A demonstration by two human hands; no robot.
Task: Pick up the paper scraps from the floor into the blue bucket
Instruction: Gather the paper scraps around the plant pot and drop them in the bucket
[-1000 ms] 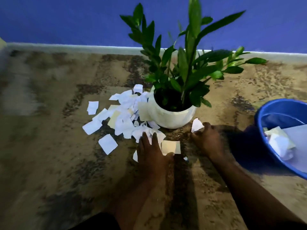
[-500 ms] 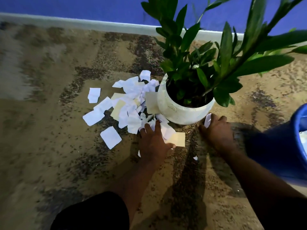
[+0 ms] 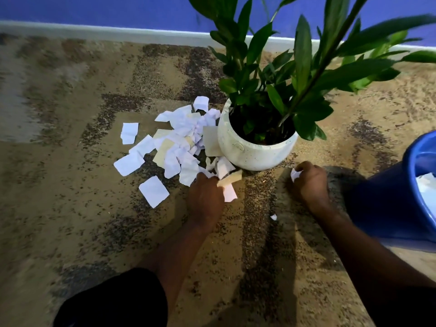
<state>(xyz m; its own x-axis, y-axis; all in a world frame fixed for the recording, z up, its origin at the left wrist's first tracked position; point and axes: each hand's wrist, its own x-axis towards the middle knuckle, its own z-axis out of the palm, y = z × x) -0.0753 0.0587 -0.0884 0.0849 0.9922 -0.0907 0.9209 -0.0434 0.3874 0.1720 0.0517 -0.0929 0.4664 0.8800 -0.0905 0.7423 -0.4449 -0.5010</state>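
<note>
Floor: mottled tan-brown carpet. Landmark: white plant pot, leafy plant in it. Blue bucket right of pot, at frame edge, white paper inside. Paper scraps heaped against pot's left side, a few loose ones further left. Left hand in front of pot at heap edge, fingers pinching scraps. Right hand front-right of pot, clenched around a small white scrap.

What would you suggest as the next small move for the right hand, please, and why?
Probably carry it across to the blue bucket and drop its load. The right hand is closed in a grip on a white scrap, and the bucket sits just to its right with paper already inside.
</note>
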